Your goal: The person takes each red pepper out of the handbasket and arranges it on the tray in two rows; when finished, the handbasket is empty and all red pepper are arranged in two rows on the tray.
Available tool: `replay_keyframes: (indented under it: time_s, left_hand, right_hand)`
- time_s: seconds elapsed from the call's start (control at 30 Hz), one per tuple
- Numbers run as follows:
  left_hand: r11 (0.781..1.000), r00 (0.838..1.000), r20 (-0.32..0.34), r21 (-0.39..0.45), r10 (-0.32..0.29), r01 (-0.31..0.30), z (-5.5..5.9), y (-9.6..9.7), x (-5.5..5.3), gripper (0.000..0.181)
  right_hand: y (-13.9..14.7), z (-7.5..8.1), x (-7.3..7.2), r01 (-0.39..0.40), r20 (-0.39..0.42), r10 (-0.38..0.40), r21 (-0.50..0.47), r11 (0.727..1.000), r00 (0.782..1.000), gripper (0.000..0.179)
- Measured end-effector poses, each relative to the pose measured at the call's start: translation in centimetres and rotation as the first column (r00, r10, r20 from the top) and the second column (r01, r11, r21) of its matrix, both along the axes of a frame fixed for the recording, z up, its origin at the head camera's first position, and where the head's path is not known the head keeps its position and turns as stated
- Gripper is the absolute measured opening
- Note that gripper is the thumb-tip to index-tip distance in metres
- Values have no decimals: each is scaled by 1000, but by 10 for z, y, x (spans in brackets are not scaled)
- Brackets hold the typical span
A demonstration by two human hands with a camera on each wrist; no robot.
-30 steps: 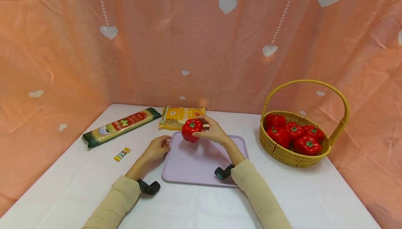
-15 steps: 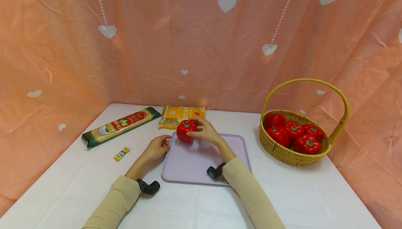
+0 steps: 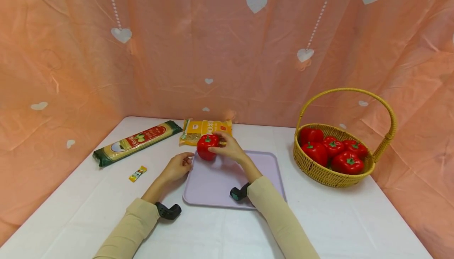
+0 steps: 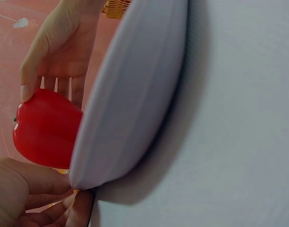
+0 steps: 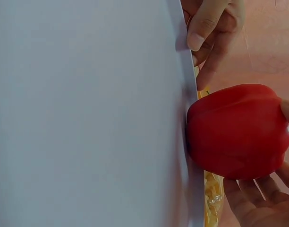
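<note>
My right hand (image 3: 231,148) holds a red bell pepper (image 3: 205,148) at the far left corner of a pale purple tray (image 3: 220,190). In the right wrist view the pepper (image 5: 239,132) appears to touch the tray, with the thumb on one side and fingers on the other. Its green stem points up in the head view. My left hand (image 3: 176,167) is at the tray's left edge; in the right wrist view its thumb lies over the rim and its other fingers are partly hidden behind it.
A wicker basket (image 3: 319,177) with a tall handle and several red bell peppers stands right of the tray. Behind the tray lies a yellow food packet (image 3: 193,132). A long green-and-gold packet (image 3: 138,142) and a small sachet (image 3: 137,173) are to the left.
My right hand has carried the bell pepper left and slightly down to the tray's far left corner, slowing over the last half second. My left hand has stayed at the tray's edge.
</note>
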State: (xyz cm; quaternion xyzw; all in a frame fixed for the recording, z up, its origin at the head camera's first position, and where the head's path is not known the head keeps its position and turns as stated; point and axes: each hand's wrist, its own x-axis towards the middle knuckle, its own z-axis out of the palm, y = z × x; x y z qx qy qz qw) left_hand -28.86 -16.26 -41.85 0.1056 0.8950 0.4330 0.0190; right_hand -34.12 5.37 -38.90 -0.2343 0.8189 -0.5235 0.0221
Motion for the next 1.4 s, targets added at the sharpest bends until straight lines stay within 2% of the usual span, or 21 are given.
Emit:
replay_keyframes:
  time_s: [0.23,0.43,0.63,0.97,1.03,1.2,1.27,1.4]
  left_hand:
    - [1000,1000,-16,6,-11,11,1,0,1,39]
    - [1000,1000,-16,0,-6,6,1,0,1,39]
    - [1000,1000,3,-2,0,0,2,0,1,40]
    - [1000,1000,-2,-2,-2,2,2,0,1,40]
    - [1000,1000,-1,-2,-1,1,1,0,1,40]
    - [1000,1000,-14,-4,-7,7,1,0,1,40]
    - [1000,1000,-19,-3,-10,10,2,0,1,40]
    - [1000,1000,-17,0,-11,11,2,0,1,40]
  right_hand:
    - [-3,-2,-2,-21,23,21,-16,1000,999,60]
    - [-3,-2,1,-42,57,42,-11,999,997,69]
    - [-3,-1,4,-47,31,46,23,999,998,77]
    - [-4,-1,4,-13,5,13,61,998,1000,72]
    - [-4,8,12,-27,20,26,54,998,999,72]
    - [-5,8,11,-23,27,21,69,997,999,71]
    - [-6,-1,3,-11,19,10,76,997,1000,71]
    - [-7,-1,3,-21,30,19,64,998,999,72]
